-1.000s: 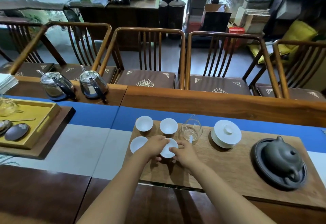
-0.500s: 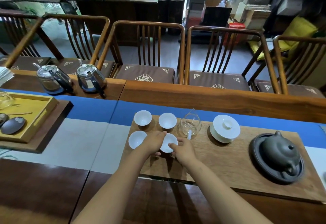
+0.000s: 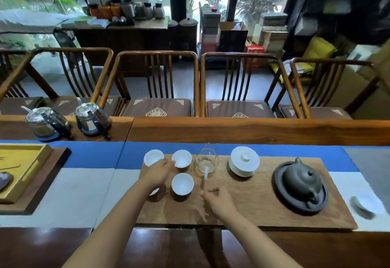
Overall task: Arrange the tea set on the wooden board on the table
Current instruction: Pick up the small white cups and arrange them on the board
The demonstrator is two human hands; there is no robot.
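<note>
Our left hand [image 3: 157,172] lies over the left end of the board [image 3: 242,210], fingers reaching toward 12 o'clock between two white cups; its fingertips come up against the far-left cup [image 3: 153,157] and sit just beside the far-middle cup [image 3: 181,158]. We cannot tell whether it grips anything. A fourth cup [image 3: 154,192] shows only as a sliver under that wrist, at 9 o'clock from the near cup [image 3: 182,183]. Our right hand [image 3: 218,201] rests on the bare board at 4 o'clock from the near cup, fingers loosely curled, holding nothing and apart from every piece.

At 3 o'clock from the far-middle cup stands a glass pitcher [image 3: 206,160], upright, with a pale handle pointing toward us. Further along at 3 o'clock sits a lidded white bowl [image 3: 244,161], and beyond it, near the board's right end, a dark teapot [image 3: 301,180] on a round dark tray [image 3: 280,191]. All these pieces stand on the board, which lies on a blue and grey runner [image 3: 84,187].

At 9 o'clock, well apart from the board, we see a yellow tray [image 3: 31,166] on a dark wooden base. Two steel kettles [image 3: 92,119] stand at about 10 o'clock on the table's far edge.
</note>
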